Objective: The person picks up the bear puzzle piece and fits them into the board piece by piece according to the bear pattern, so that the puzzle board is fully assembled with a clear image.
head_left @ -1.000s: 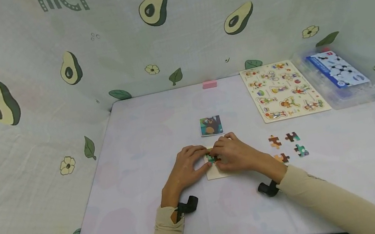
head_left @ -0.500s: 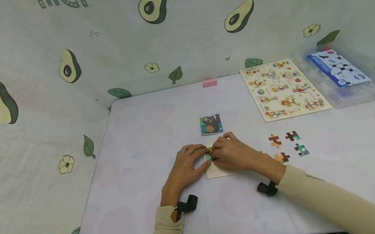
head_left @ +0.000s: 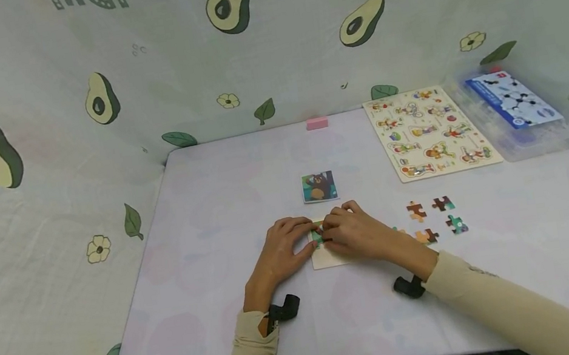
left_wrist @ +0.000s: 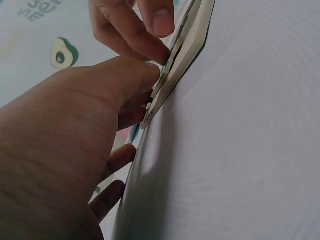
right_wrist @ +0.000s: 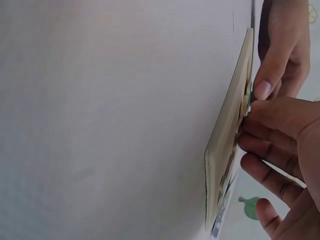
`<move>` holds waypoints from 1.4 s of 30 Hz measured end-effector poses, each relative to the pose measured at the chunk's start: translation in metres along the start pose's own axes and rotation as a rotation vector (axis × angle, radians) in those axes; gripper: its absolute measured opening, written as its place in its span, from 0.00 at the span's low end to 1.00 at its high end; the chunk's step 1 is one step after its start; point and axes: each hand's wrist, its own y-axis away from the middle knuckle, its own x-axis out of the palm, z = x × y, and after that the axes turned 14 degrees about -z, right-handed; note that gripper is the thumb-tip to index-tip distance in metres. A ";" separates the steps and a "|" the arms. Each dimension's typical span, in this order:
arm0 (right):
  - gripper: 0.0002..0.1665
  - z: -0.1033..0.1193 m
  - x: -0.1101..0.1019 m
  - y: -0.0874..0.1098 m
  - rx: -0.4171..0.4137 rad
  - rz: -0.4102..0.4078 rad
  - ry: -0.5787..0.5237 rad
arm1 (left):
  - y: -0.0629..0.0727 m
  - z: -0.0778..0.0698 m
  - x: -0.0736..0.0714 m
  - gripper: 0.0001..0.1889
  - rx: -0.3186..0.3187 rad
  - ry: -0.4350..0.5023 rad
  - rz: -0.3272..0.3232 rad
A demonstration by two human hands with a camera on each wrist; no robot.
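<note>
A small pale wooden puzzle board (head_left: pixel 324 260) lies in front of the person, with green puzzle pieces (head_left: pixel 317 237) in its upper left part. My left hand (head_left: pixel 281 251) rests at the board's left side, thumb and index finger touching the pieces; its other fingers reach down beside the board in the left wrist view. My right hand (head_left: pixel 350 230) covers the board's upper right part. Between its thumb and index finger it pinches a puzzle piece (right_wrist: pixel 245 106) at the board's surface, mostly hidden by the fingertips. Just beyond the board sits a square bear picture card (head_left: pixel 319 187).
Several loose puzzle pieces (head_left: pixel 427 236) lie right of the right hand, one partly behind the forearm. Farther back are a large picture board (head_left: pixel 429 134) and a clear plastic box (head_left: pixel 539 142) bearing a blue-and-white booklet (head_left: pixel 516 100). A pink block (head_left: pixel 317 123) stands at the rear edge.
The right fingers have shifted slightly left over the pieces, covering more of them. The left hand keeps its place. The head view has tilted down slightly.
</note>
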 end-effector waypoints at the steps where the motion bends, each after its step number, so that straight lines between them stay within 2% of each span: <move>1: 0.08 0.000 0.000 0.000 0.000 0.003 0.001 | 0.000 0.000 0.000 0.20 0.002 -0.002 -0.002; 9: 0.10 -0.003 -0.003 0.003 -0.016 0.011 -0.004 | -0.003 -0.001 0.001 0.20 0.015 -0.022 -0.034; 14: 0.12 -0.009 -0.012 0.012 0.077 0.011 -0.086 | -0.002 -0.003 0.003 0.21 0.004 -0.018 -0.027; 20: 0.10 -0.025 -0.032 0.026 0.182 -0.018 -0.132 | -0.002 -0.006 0.002 0.21 -0.007 -0.034 -0.017; 31: 0.11 -0.054 -0.064 0.061 0.265 -0.053 -0.104 | 0.000 -0.003 0.004 0.21 0.004 -0.015 -0.048; 42: 0.14 -0.074 -0.084 0.093 0.272 -0.096 -0.055 | 0.000 -0.004 0.005 0.21 0.007 0.008 -0.052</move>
